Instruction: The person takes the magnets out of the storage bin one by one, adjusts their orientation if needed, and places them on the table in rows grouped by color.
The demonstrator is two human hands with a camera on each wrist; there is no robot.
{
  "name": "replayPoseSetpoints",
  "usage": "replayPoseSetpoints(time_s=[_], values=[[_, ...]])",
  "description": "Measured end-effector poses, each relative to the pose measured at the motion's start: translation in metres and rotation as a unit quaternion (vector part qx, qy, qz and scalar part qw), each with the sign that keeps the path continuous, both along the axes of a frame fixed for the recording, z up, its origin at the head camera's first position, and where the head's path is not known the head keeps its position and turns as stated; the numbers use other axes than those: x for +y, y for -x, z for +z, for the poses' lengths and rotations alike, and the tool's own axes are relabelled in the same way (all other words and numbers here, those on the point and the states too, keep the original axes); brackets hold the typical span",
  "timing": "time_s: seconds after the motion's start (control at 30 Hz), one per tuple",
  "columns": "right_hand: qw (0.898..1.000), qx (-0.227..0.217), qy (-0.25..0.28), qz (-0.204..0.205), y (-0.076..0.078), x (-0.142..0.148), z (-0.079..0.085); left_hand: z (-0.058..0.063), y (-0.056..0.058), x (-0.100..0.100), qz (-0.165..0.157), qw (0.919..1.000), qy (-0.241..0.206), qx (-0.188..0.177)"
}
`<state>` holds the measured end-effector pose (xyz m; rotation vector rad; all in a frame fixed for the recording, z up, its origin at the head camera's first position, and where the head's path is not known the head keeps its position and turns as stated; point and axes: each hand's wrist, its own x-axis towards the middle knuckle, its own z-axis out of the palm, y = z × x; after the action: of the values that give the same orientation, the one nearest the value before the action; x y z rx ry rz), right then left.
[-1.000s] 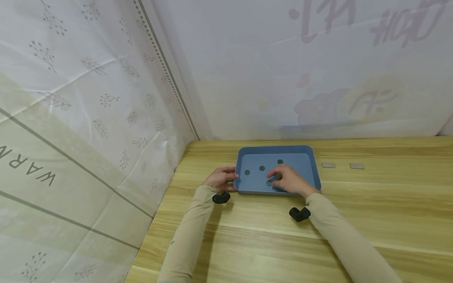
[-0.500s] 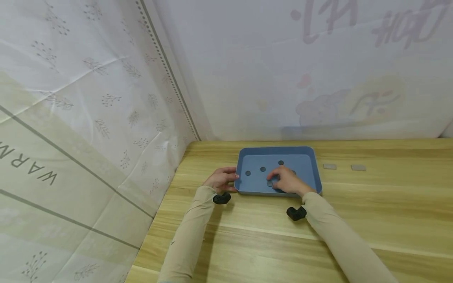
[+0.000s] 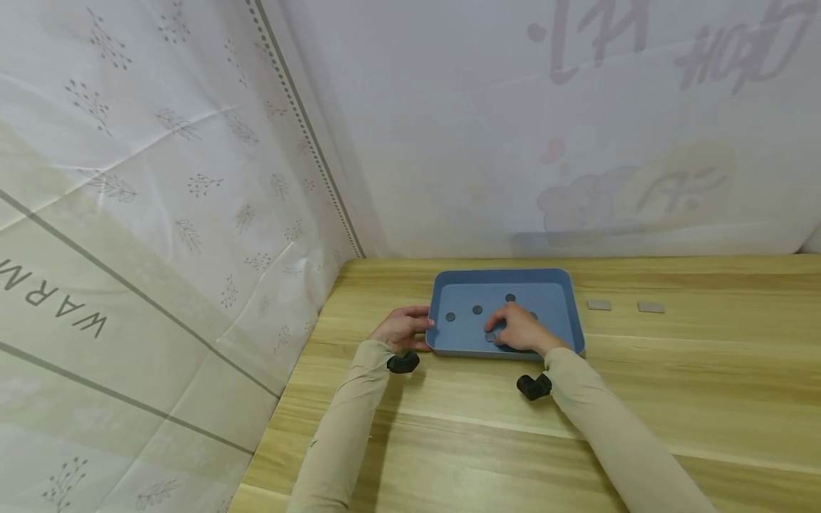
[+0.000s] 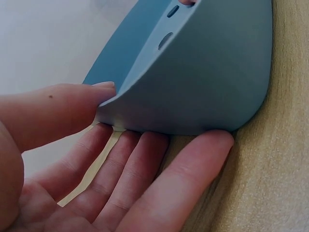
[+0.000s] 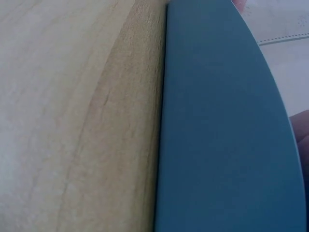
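A shallow blue tray [image 3: 462, 350] stands on the wooden table with several coin-like grey discs lying flat in it. My left hand [image 3: 404, 328] holds the tray's left end. In the left wrist view the thumb [image 4: 63, 108] lies over the rim and the fingers [image 4: 152, 150] touch the outer wall. Inside the tray, the curled thumb and forefinger of my right hand [image 3: 521, 329] pinch a grey disc [image 3: 490, 337] near the front wall. The right wrist view shows mostly the tray's outer wall [image 5: 227, 125] and hides those fingertips.
Other discs lie near the tray's left end [image 3: 450, 317], in its middle [image 3: 477, 310] and towards the back [image 3: 510, 298]; one is partly behind my right hand. Two flat grey rectangles [image 3: 599, 305] [image 3: 651, 307] lie on the table right of the tray. Patterned cloth [image 3: 449, 142] hangs behind.
My right hand has come down slightly, its thumb and forefinger closing in on the front disc. The left hand stays at the tray's end. The view has shifted a little.
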<state>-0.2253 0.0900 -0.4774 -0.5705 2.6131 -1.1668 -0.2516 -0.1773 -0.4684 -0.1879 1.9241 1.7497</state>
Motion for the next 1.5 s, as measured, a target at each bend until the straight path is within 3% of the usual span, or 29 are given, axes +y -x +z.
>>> replayPoseSetpoints(time_s=[0.37, 1.13, 1.5], values=[[0.999, 0.022, -0.012, 0.023, 0.003, 0.004, -0.008, 0.0, 0.0, -0.001, -0.005, 1.0, 0.002, 0.003], [0.998, 0.036, -0.042, -0.001, 0.0, 0.004, -0.012, -0.001, -0.002, -0.001, -0.002, 1.0, 0.001, 0.001], [0.998, 0.046, -0.022, 0.043, -0.001, 0.01, -0.01, 0.001, -0.002, 0.0, -0.002, 1.0, 0.002, -0.003]])
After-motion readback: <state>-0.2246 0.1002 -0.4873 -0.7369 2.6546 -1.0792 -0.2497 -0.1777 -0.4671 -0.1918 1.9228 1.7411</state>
